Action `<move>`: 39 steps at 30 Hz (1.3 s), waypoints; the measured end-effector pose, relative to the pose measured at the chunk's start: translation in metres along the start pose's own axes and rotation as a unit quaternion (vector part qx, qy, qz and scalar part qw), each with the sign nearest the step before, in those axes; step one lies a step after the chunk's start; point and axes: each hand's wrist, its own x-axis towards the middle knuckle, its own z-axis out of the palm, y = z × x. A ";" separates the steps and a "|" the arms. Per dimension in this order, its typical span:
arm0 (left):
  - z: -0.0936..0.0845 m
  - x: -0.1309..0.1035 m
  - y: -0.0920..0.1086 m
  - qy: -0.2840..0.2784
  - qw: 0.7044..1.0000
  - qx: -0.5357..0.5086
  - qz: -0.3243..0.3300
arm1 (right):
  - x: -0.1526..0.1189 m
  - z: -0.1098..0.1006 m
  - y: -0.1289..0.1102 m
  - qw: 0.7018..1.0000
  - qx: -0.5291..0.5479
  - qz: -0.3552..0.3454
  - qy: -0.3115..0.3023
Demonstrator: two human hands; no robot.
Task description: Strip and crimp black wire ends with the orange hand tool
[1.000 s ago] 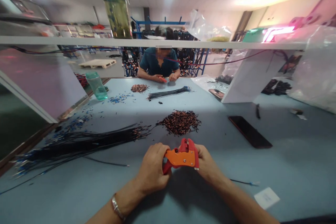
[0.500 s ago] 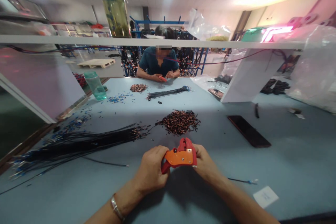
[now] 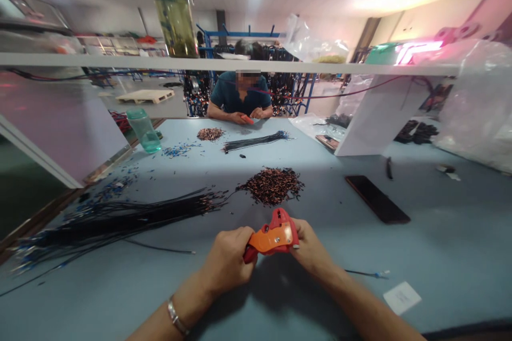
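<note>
An orange and red wire stripper is held above the table in front of me. My left hand wraps round its handles. At the red head of the tool, my right hand is closed with the fingertips against the far side. What those fingers pinch is hidden behind the tool. A black wire with a blue terminal comes out from behind my right forearm; whether it runs up to that hand I cannot tell. Just beyond the stripper lies a heap of short black and copper-coloured offcuts.
A bundle of black wires stretches along the left. A phone and a white card lie at right. Across the table a person handles a red tool near another wire bundle. A shelf spans above; a green bottle stands left.
The stripper's orange lever has tilted and its handles look closer together, as my left hand squeezes tighter. Both hands stay at the tool; the whole view has shifted slightly.
</note>
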 end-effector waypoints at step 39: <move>-0.014 0.011 -0.016 0.035 0.624 -0.723 -0.295 | 0.011 -0.028 0.008 0.925 -0.359 -0.107 -0.060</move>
